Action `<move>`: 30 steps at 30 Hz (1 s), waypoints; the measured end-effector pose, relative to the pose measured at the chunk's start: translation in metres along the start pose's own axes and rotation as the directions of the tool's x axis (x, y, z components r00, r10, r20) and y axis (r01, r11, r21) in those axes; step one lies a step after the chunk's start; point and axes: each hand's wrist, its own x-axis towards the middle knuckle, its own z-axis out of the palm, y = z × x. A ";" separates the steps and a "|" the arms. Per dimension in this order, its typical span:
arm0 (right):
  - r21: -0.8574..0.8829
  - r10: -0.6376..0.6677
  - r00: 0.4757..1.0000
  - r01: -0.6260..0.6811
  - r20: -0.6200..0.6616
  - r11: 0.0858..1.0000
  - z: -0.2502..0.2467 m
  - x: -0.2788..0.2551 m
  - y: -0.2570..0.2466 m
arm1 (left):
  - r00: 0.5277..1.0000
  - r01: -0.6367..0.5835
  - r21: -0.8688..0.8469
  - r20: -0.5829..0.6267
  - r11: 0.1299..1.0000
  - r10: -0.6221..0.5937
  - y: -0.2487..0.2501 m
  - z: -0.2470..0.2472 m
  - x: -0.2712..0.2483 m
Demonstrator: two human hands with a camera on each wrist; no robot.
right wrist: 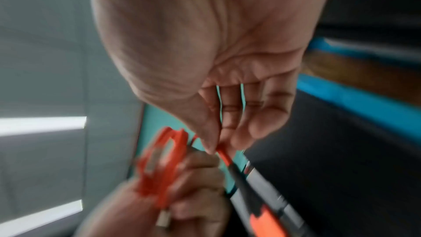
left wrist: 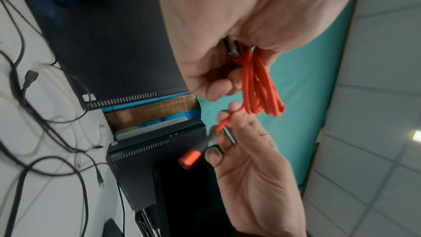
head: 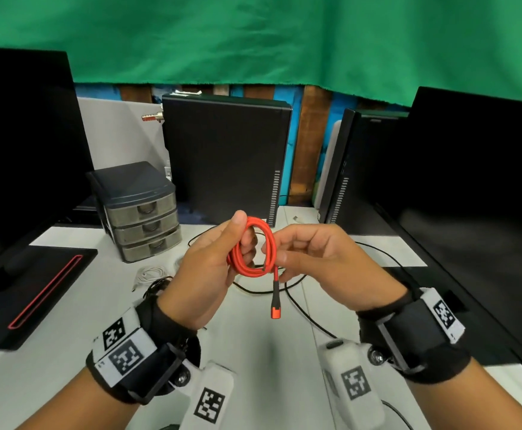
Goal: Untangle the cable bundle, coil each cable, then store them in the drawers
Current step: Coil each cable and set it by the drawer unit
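A red braided cable (head: pixel 255 248) is wound into a small coil above the white desk (head: pixel 272 330). My left hand (head: pixel 219 259) grips the coil (left wrist: pixel 259 86), thumb on top and fingers curled through the loops. My right hand (head: pixel 309 256) pinches the cable's loose end (right wrist: pixel 222 154) just above its black-and-orange plug (head: pixel 275 302), which hangs down. A second metal plug (left wrist: pixel 231 48) pokes out of my left fist. A black cable (head: pixel 297 293) and a coiled white cable (head: pixel 151 273) lie on the desk below. The grey three-drawer unit (head: pixel 143 217) stands at the left, drawers closed.
Two black computer towers (head: pixel 222 156) (head: pixel 356 169) stand at the back. Monitors (head: pixel 20 144) flank both sides, one with a black base (head: pixel 33 290) at the left. A green cloth (head: pixel 253 38) hangs behind. More black and white cables (left wrist: pixel 41 114) sprawl over the desk.
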 end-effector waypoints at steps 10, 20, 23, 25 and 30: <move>-0.147 -0.056 0.949 0.010 -0.310 0.989 0.012 0.016 -0.010 | 0.999 -0.043 0.111 -0.005 0.993 0.044 -0.003 0.000 0.000; 0.337 0.277 0.961 -0.253 -0.022 0.907 0.025 0.020 -0.008 | 0.988 -0.086 0.329 -0.091 0.941 0.122 -0.010 -0.016 0.013; 0.326 0.289 0.956 -0.255 -0.059 0.910 0.034 0.017 -0.004 | 0.977 -0.173 0.523 -0.014 0.835 0.211 -0.016 -0.020 0.017; 0.162 0.262 0.962 -0.248 -0.075 0.955 0.042 0.015 -0.001 | 0.971 -0.211 0.537 0.021 0.817 0.237 -0.021 -0.019 0.016; -0.012 0.261 0.954 -0.266 -0.148 0.964 0.061 0.007 0.005 | 0.980 -0.169 0.492 -0.009 0.854 0.199 -0.021 -0.016 0.015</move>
